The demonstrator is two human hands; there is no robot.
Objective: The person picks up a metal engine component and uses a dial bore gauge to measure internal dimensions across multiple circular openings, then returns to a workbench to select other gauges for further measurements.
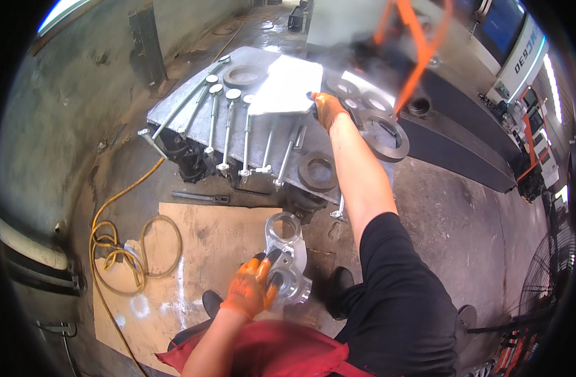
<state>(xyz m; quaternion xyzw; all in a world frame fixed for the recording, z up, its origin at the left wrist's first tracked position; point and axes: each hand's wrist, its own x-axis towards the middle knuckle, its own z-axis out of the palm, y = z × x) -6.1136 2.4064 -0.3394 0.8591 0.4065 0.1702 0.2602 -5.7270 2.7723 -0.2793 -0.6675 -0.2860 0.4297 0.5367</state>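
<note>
My left hand [247, 290], in an orange glove with dark fingertips, grips a silver machined metal casting [295, 250] in front of my body. The casting has a large round bore at each end. My arm reaches far forward to the metal table, where my right hand [329, 109], gloved alike, pinches the right edge of a bright white sheet of paper [286, 85]. Glare washes out the sheet's surface. Several dial bore gauges [230, 125] lie side by side left of and below the paper. Flat metal rings [318, 171] rest near my right forearm.
The worktable [197, 154] carries more rings, one larger ring [388, 146] at its right. A yellow hose [102, 239] coils over a cardboard sheet [219, 245] on the floor. An orange frame [416, 38] and dark machinery stand beyond. A black fan [548, 270] is at right.
</note>
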